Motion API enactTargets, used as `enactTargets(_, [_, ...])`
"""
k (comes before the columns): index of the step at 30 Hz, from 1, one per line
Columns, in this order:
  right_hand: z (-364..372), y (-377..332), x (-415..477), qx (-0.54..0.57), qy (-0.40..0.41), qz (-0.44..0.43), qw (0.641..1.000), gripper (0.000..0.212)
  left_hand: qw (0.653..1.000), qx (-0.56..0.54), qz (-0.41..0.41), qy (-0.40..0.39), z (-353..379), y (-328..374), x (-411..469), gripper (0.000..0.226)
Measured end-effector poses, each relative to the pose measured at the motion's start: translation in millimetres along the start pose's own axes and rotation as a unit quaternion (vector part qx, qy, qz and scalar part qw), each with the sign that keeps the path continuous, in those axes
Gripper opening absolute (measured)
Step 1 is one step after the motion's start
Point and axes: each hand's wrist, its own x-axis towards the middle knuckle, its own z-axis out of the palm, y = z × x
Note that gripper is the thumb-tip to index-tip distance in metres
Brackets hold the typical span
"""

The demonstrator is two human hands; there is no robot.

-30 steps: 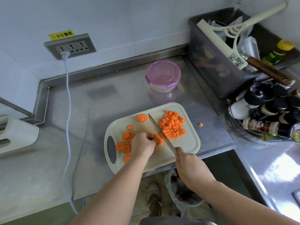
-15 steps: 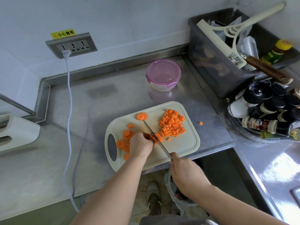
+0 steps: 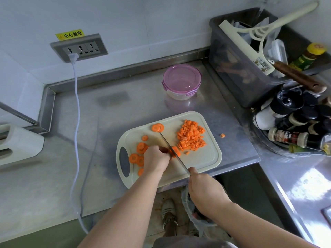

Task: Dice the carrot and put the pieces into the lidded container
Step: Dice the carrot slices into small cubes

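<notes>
One white appliance (image 3: 18, 145) sat at the bench's (image 3: 44, 185) left edge. A white cord (image 3: 77, 122) ran from the wall socket (image 3: 79, 48) above the back edge down across the bench. Your cutting board (image 3: 206, 161) lay against the front edge, toward the right front corner, with its handle hole to the left. Several carrot rounds (image 3: 133, 157) lay scattered on the board's left part, and one larger round (image 3: 158, 127) lay alone near the board's far edge. Your left hand (image 3: 155, 159) rested on the board just right of those rounds, fingers curled, pinning a piece of carrot (image 3: 176, 151) against the blade. The knife (image 3: 168, 145) stood across the board's middle, its tip near the lone round and its blade touching that piece. Your right hand (image 3: 204, 191) hung off the front edge, fingers wrapped round the knife's handle, which the hand hid. Right of the blade, a heap of diced carrot (image 3: 191, 136) filled the board's far right corner. One stray cube (image 3: 222, 135) lay on the bench just beside the board's right edge. The lidded container (image 3: 181, 81) stood near the bench's back edge, beyond the board and well apart from it, with its purple lid on. A grey bin (image 3: 232, 72) holding a squeegee (image 3: 250, 43) stood at the back right corner, with bottles (image 3: 290, 136) crowded past the right edge.
</notes>
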Motion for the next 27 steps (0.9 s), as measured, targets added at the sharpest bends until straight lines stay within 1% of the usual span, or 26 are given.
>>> enactTargets(3, [1, 0, 1, 0.000, -0.004, 0.008, 1.000, 0.036, 1.000, -0.003, -0.004, -0.001, 0, 0, 1, 0.022])
enactTargets(8, [4, -1, 2, -0.037, -0.025, 0.018, 0.999, 0.042, 1.000, 0.005, -0.010, 0.004, -1, 1, 0, 0.009])
enactTargets(11, [2, 0, 4, -0.021, -0.037, 0.020, 0.999, 0.039, 1.000, 0.008, -0.009, 0.002, -1, 2, 0, 0.010])
enactTargets(13, [-1, 2, 4, 0.013, -0.045, 0.027, 0.999, 0.035, 1.000, 0.002, -0.008, -0.004, -2, 2, 0, 0.009])
enactTargets(15, [-4, 3, 0, 0.041, -0.034, 0.023, 0.998, 0.031, 1.000, -0.005, -0.009, -0.009, -3, 2, 0, 0.010])
enactTargets(17, [-7, 5, -6, 0.047, -0.015, 0.008, 0.999, 0.029, 1.000, -0.003, -0.010, -0.013, -3, 1, 0, 0.016])
enactTargets(18, [-8, 5, -8, 0.050, -0.003, -0.001, 0.999, 0.030, 1.000, -0.003, -0.012, -0.015, -3, 1, 0, 0.016])
enactTargets(21, [-17, 7, -15, 0.060, 0.024, -0.028, 0.998, 0.032, 0.999, -0.011, -0.024, -0.020, -6, 2, 0, 0.003])
enactTargets(22, [-22, 8, -16, 0.056, 0.028, -0.035, 0.997, 0.033, 1.000, -0.006, -0.018, -0.018, -7, 2, 1, 0.006])
enactTargets(25, [-33, 14, -20, 0.032, 0.042, -0.049, 0.997, 0.037, 0.998, 0.057, 0.028, -0.008, -11, 4, 0, 0.005])
enactTargets(27, [-39, 21, -22, 0.019, 0.055, -0.056, 0.997, 0.038, 0.990, 0.121, 0.071, -0.016, -10, 5, 0, 0.015])
